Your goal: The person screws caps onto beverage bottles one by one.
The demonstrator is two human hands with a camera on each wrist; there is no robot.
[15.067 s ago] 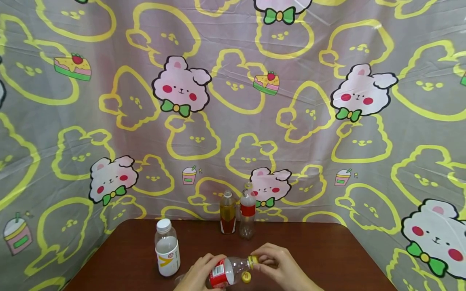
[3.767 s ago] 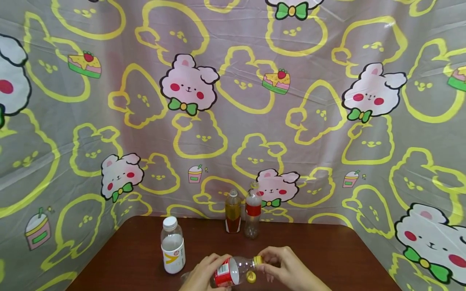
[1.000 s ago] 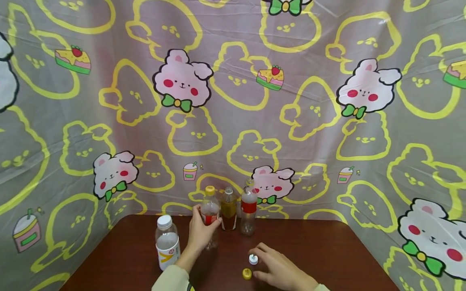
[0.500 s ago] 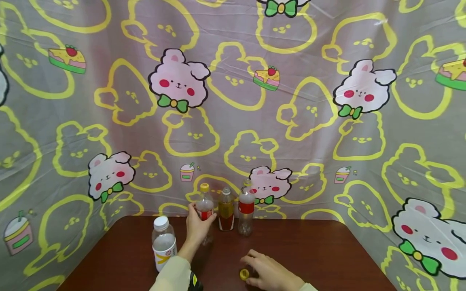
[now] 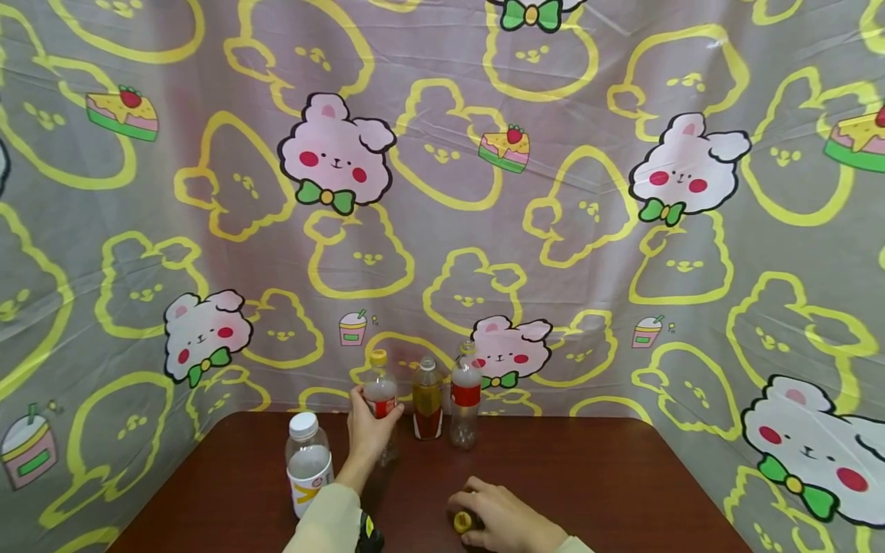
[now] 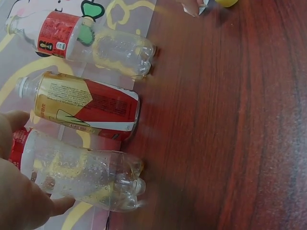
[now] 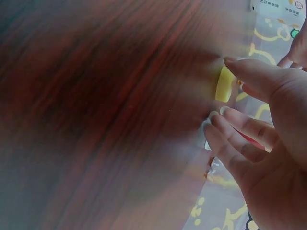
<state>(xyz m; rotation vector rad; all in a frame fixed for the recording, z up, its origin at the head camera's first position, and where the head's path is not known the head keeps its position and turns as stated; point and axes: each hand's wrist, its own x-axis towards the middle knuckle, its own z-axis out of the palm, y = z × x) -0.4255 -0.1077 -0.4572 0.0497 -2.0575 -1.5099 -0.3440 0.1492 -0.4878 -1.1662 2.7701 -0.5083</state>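
My left hand (image 5: 368, 434) grips a clear plastic bottle (image 5: 380, 389) with a red label and a yellow cap, upright at the back of the table. In the left wrist view, thumb and fingers lie round its label and the ribbed base (image 6: 120, 187) shows below. My right hand (image 5: 508, 518) is low over the table, fingers and thumb spread to either side of a loose yellow bottle cap (image 5: 462, 523). In the right wrist view this cap (image 7: 224, 85) sits by the thumb. A white cap (image 6: 203, 7) shows at the right fingertips; the head view hides it.
Right of the held bottle stand an amber-and-red bottle (image 5: 427, 403) and a clear red-labelled bottle (image 5: 465, 399). A white-capped bottle (image 5: 308, 465) stands by my left forearm. A patterned curtain (image 5: 442, 230) hangs behind the brown table (image 5: 588, 476).
Since a few seconds ago the tilted bottle has been carried back and stands upright; my right hand has left its cap. Lately the bottle shifted left, and my right hand slid left over the caps.
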